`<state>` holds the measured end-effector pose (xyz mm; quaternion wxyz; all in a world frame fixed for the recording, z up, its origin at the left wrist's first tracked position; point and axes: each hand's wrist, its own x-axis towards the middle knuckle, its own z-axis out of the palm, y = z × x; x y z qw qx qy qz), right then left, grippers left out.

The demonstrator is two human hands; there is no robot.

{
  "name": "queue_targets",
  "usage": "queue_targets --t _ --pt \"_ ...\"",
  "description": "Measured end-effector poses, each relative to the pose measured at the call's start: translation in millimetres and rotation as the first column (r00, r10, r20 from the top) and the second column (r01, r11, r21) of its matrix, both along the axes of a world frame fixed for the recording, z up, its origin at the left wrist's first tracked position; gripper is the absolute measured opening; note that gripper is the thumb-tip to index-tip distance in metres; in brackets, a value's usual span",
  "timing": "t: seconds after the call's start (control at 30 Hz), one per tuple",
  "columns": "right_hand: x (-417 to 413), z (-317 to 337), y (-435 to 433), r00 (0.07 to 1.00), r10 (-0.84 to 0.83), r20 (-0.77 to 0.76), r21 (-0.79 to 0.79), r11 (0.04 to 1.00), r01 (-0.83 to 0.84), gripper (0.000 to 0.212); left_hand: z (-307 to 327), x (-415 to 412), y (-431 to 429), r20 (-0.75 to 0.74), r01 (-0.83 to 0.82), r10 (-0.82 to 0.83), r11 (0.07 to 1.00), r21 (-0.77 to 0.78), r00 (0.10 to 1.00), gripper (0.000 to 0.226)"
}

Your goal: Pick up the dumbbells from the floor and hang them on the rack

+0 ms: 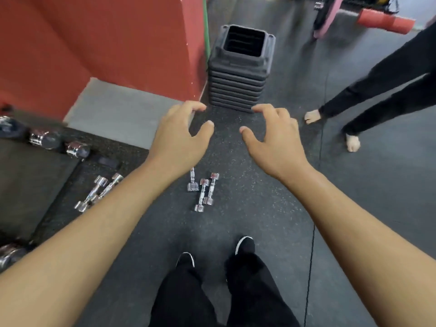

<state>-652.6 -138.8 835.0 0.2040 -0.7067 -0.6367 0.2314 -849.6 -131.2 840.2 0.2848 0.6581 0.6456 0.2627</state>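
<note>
- Two bare hands reach forward over the floor: left hand and right hand, fingers loosely curved, each grasping nothing.
- Three small chrome dumbbells lie side by side on the floor, seen just below the left wrist, ahead of the black shoes.
- Two further dumbbells lie crossed, well to the left.
- Stacked grey step risers stand against the red wall.

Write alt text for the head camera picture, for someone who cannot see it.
A person's empty left hand and right hand reach forward above three small chrome dumbbells lying on the dark gym floor before their feet. Two more dumbbells lie at left; a stack of black steps stands ahead by a red wall, and another person's legs show at right.
</note>
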Motion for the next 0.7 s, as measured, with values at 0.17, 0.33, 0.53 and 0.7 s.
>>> queue_targets --t 0.17,0.33,0.53,0.7 --pt "0 -94 32 0.997 0.076 -0.026 -0.113 0.991 -0.079 0.051 -92 -9 7 -0.065 -0.148 0.14 0.98 -0.132 0.988 0.039" --pt "5 -248 42 0.996 0.089 -0.024 -0.271 0.958 -0.092 0.054 -245 -9 3 -0.042 -0.218 0.214 0.942 -0.255 0.976 0.037" --pt "2 -466 46 0.998 0.057 -0.024 -0.381 0.923 -0.062 0.058 -481 25 -18 0.002 -0.355 0.401 0.815 -0.458 0.916 0.037" --pt "-13 -613 48 0.997 0.065 -0.046 -0.436 0.896 -0.079 0.065 -635 37 -35 -0.033 -0.372 0.427 0.743 -0.556 0.904 0.033"
